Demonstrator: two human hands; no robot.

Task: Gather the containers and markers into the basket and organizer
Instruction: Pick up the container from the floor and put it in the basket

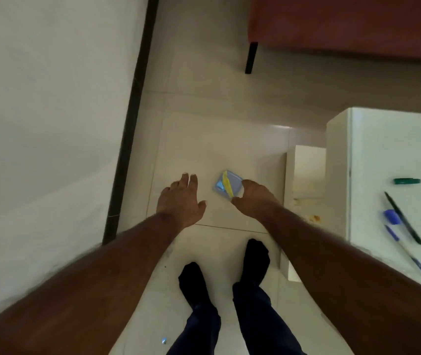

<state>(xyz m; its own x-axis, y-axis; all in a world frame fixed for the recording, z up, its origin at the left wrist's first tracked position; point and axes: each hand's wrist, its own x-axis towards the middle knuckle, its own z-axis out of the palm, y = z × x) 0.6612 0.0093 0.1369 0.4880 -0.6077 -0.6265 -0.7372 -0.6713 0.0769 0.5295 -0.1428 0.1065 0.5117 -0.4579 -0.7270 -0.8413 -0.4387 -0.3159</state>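
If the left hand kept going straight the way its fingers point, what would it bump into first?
Probably only the pale tiled floor: the open left hand points ahead, left of the small blue container with a yellow band. Depth is unclear.

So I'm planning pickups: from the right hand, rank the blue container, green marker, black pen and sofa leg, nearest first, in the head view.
1. Blue container: pinched in the right hand.
2. Black pen: on the white table, to the right.
3. Green marker: farther right on the table; close to the pen's rank.
4. Sofa leg: far ahead.

A small blue container (226, 185) with a yellow clasp is pinched by the right hand (254, 198) above the floor.
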